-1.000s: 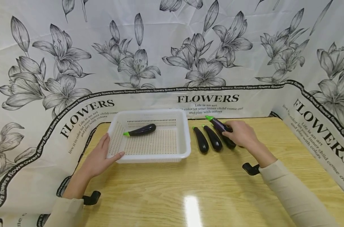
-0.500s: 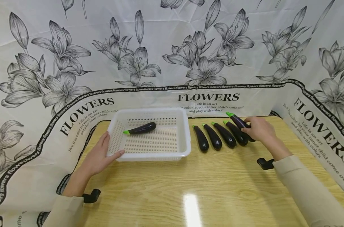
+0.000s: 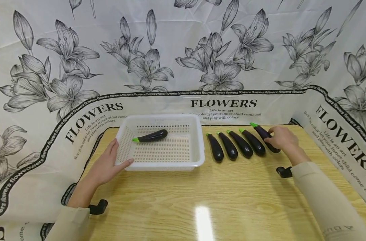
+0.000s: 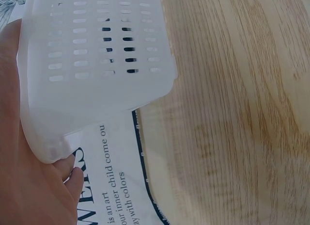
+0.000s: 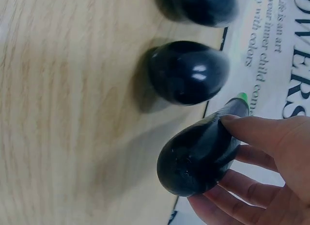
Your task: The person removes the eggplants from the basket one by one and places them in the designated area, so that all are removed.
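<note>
My right hand (image 3: 284, 138) pinches a dark purple eggplant (image 3: 263, 134) with a green stem, thumb on one side and fingers on the other. The right wrist view shows this eggplant (image 5: 193, 157) with its rounded end toward the camera and its shadow on the wood. To its left, several similar eggplants (image 3: 253, 143) lie side by side in a slanted row. My left hand (image 3: 103, 165) holds the left end of a white perforated plastic basket (image 3: 198, 140), thumb at the front rim. One eggplant (image 3: 151, 136) lies inside, stem to the left.
The basket and eggplants are at the back of a light wood-grain table (image 3: 171, 197). Behind and along both sides hangs a white cloth (image 3: 159, 107) printed with black flowers and lettering.
My right hand has moved right, beyond the row, with its eggplant, and then lowered it toward the table at the row's right end. My left hand stays on the basket.
</note>
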A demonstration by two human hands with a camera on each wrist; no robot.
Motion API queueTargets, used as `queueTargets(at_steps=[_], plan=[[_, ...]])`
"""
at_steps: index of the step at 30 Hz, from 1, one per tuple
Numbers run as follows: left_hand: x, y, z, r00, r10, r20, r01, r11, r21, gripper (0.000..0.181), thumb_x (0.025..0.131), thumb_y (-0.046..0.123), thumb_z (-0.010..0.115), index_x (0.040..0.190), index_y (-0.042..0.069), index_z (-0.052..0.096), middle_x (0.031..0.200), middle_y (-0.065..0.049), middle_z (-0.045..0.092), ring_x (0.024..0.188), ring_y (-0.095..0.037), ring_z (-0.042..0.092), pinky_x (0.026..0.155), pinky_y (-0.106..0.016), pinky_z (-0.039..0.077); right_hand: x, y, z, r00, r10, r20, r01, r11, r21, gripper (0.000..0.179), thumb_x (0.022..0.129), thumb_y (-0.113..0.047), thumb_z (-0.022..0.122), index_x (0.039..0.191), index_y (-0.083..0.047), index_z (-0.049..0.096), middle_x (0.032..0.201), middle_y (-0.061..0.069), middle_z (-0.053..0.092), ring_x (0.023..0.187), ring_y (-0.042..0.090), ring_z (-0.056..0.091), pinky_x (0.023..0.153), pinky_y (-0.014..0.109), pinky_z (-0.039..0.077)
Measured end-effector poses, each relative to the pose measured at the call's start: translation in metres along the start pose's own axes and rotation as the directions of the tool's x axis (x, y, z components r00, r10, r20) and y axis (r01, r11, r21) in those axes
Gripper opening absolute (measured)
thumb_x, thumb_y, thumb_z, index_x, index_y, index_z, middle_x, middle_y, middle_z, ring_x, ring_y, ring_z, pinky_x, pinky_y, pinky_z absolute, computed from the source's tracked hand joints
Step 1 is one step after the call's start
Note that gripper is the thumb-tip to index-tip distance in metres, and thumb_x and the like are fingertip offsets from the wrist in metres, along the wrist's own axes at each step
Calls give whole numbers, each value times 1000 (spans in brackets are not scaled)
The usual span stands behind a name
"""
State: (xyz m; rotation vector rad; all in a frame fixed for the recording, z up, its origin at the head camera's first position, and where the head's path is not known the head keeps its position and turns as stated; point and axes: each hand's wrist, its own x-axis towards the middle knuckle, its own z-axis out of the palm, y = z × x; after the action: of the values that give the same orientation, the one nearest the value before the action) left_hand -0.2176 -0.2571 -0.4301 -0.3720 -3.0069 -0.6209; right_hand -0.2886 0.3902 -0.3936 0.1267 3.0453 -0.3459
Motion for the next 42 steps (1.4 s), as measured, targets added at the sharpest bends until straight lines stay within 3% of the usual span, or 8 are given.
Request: queueTargets(at_steps=[19, 28, 42], plan=[[0, -2, 1, 1000, -4, 6, 4, 1000, -6, 108, 97, 68, 51, 161, -6, 6, 169, -25, 2, 150, -52, 19, 113, -67, 31, 16, 20, 31, 997, 71, 18, -72, 995, 72, 64, 98, -38, 66, 139, 7, 48, 131, 40, 51, 109, 57, 56, 75, 59, 48], [1, -2, 0, 1000, -6, 19, 7, 1000, -7, 108, 97, 68, 51, 161, -7, 6, 169, -26, 1, 151, -51, 17, 115, -67, 29, 11, 22, 22, 998, 58, 4, -58, 995, 78, 72, 95, -45, 67, 142, 5, 45, 140, 40, 46, 115, 62, 51, 80, 67, 46], [0, -2, 0, 1000, -2, 10, 2, 1000, -13, 109, 97, 69, 52, 161, -8, 8, 169, -26, 2, 150, -52, 18, 114, -67, 30, 0, 31, 15, 998, 63, 3, -63, 998, 32, 66, 97, -33, 70, 142, 9, 44, 138, 38, 47, 114, 59, 51, 80, 69, 45]])
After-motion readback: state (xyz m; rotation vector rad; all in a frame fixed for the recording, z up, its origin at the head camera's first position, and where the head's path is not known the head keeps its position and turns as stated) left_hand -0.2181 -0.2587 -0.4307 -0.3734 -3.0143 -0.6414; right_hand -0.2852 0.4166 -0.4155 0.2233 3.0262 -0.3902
